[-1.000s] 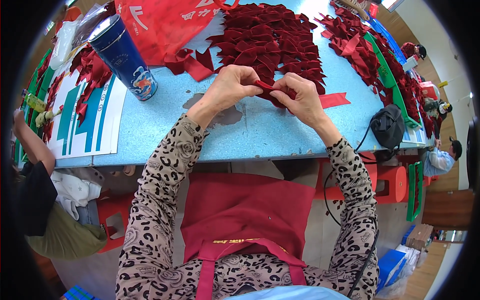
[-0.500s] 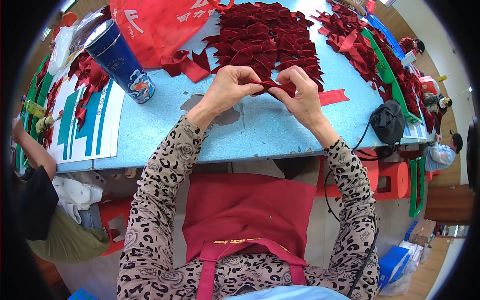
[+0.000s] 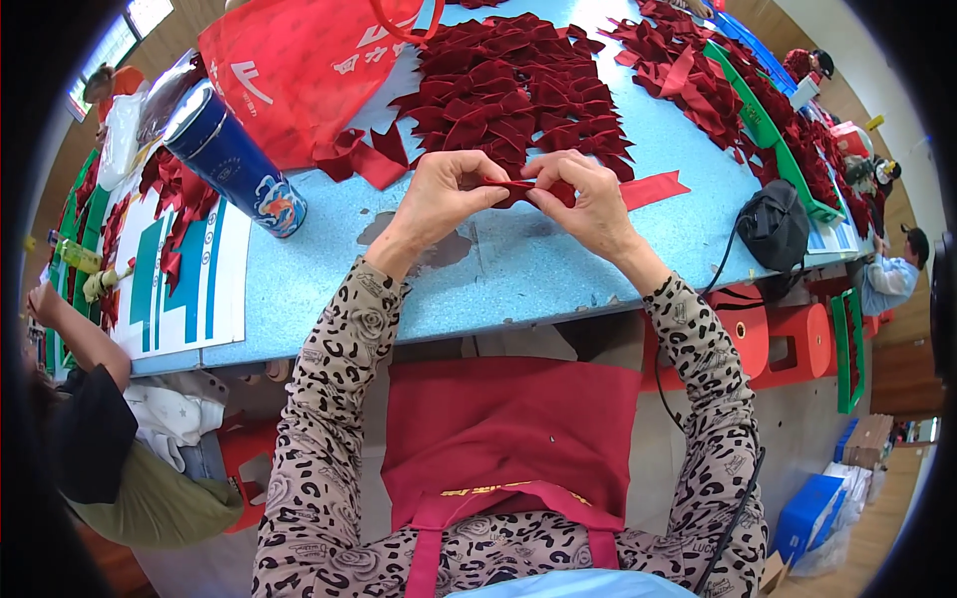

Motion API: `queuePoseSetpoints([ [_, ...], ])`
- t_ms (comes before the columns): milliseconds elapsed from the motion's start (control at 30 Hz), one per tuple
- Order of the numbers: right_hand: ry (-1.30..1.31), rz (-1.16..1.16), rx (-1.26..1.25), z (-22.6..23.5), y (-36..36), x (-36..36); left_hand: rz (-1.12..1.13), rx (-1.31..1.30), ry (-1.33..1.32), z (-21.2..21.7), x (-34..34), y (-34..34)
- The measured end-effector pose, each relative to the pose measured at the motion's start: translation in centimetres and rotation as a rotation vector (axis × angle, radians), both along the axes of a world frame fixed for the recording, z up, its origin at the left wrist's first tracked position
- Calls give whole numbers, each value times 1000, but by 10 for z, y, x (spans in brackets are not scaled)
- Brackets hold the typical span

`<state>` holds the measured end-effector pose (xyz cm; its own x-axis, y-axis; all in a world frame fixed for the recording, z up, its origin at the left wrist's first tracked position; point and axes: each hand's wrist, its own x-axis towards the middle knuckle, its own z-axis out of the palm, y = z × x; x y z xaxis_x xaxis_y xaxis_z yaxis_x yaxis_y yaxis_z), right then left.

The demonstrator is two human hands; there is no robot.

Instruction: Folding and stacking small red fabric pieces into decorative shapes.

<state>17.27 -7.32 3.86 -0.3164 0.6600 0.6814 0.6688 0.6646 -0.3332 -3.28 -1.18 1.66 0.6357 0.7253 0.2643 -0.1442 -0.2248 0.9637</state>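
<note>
Both our hands pinch one dark red ribbon piece (image 3: 515,186) above the near part of the table.
Our left hand (image 3: 441,196) closes thumb and finger on its 9 o'clock end, and our right hand (image 3: 586,202) grips the 3 o'clock side the same way, with the tips close together. For an even fold, we would do best to match the pressure of both pinches, hold the piece level and let the thumbs smooth it without twisting. A flat red strip (image 3: 656,189) shows at 3 o'clock, just beyond the right hand; we cannot tell whether it joins the held piece. Dark red bows (image 3: 503,85) crowd 12 o'clock; loose red ribbons (image 3: 374,161) lie at 9 o'clock, with a blue tumbler (image 3: 234,159) farther out on the light-blue table (image 3: 329,299).
</note>
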Motion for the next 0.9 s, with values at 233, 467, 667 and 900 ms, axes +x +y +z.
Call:
queuePoseSetpoints([
  [233,247,-57,-258,8,-6,0,21,13,13,7,8,-2],
  [467,171,-44,-234,8,-7,-8,20,5,2,4,7,-2],
  [667,155,-24,-242,7,-7,-14,41,44,105,7,1,-2],
  [900,187,73,-475,5,-8,-4,53,126,84,5,-1,-2],
])
